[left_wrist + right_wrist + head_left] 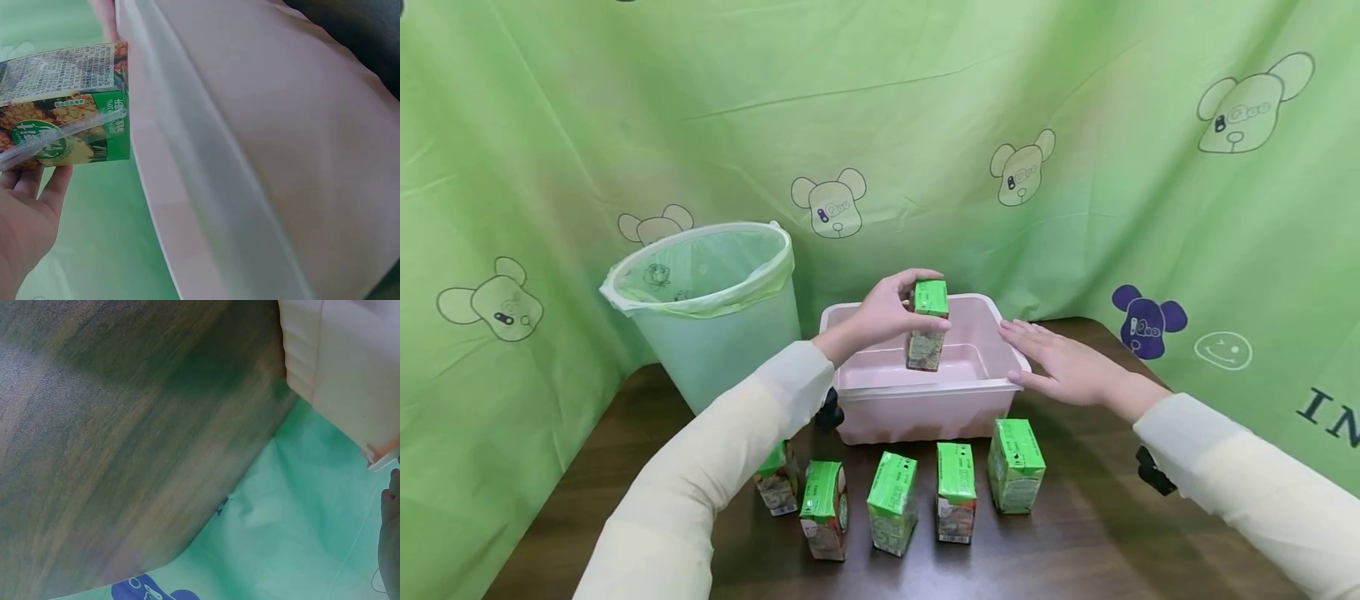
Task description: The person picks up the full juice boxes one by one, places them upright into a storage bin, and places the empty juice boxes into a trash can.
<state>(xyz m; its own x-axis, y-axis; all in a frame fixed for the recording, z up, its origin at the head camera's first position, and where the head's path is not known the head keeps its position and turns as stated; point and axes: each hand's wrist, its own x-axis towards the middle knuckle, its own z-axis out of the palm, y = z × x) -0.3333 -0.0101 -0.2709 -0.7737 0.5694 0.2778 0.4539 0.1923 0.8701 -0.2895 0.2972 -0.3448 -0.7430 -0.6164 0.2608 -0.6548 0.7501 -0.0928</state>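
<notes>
Left hand (pixel 887 312) had the juice carton (pixel 926 350) pinched between thumb and fingers at the mouth of the pink bin (pixel 925 417); right hand (pixel 1063 362) was flat, fingers straight, holding nothing, at the bin's right rim, carton to its left, contact unclear. Carton label: pineapple pictures, round green logo (pixel 39 139) with white characters partly behind a wrapped straw (pixel 69 132), fine-print block (pixel 59 74) too small to read; backdrop (pixel 925 83) lettering read "IN", cut off by the frame edge.

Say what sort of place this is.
Probably a staged indoor work corner, judging by the printed green cloth hung behind the table, and the cartons standing in a rough row near the tub.
</notes>
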